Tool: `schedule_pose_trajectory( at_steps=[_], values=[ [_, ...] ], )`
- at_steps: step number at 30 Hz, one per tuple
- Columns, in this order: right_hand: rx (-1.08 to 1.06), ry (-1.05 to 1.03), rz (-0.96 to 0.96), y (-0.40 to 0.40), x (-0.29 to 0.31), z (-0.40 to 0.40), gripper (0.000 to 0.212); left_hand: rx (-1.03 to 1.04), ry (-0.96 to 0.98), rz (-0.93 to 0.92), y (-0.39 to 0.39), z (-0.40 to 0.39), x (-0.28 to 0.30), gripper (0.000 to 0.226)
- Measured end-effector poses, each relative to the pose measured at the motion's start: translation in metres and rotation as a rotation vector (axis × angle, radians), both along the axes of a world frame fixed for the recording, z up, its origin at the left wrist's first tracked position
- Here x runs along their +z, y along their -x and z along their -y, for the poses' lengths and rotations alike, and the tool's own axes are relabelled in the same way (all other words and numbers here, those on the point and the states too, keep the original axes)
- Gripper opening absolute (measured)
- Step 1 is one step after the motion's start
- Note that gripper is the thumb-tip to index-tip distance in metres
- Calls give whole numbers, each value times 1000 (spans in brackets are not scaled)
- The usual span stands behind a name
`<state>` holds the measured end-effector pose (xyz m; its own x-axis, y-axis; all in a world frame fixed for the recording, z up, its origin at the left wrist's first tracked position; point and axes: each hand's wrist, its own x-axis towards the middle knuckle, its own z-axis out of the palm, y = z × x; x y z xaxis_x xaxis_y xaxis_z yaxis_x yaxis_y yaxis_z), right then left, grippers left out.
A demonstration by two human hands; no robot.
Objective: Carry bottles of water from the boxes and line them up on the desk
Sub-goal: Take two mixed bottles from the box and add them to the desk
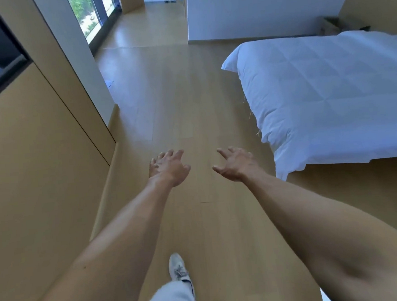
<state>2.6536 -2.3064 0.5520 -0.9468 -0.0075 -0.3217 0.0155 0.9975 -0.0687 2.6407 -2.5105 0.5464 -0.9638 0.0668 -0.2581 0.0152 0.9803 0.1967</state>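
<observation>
Most of the view is taken up by a wooden floor (166,101), which runs ahead toward a window (94,14) at the far left. A bed (330,98) with a white cover is seen along the right side, and tan cabinets (30,174) line the left wall. Beyond the bed, in the far right corner, a cardboard box (332,24) is made out only dimly; whether water is held in it cannot be told. No bottles and no desk are shown, so the things of the task lie out of sight.

Both arms are stretched forward over the floor. The left hand (168,169) is held empty, its fingers spread and loosely bent. The right hand (235,165) is likewise empty, fingers splayed and relaxed. One shoe (177,267) is planted ahead, which suggests that a walking step is being taken.

The step in hand is judged to be the walk to fetch bottles. It is done well if the path between cabinets and bed is kept to, the bed's corner is cleared, and the hands are kept free so that a bottle can be gripped firmly round its body in each.
</observation>
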Motion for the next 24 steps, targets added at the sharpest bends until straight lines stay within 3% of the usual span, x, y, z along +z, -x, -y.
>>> schedule_pose_trajectory(
  at_steps=[15,24],
  values=[
    [-130,16,14,316,18,47,71,-86,-30,14,340,45,5,58],
    [-167,26,20,458,15,53,69,-148,-3,20,490,47,8,56]
  ],
)
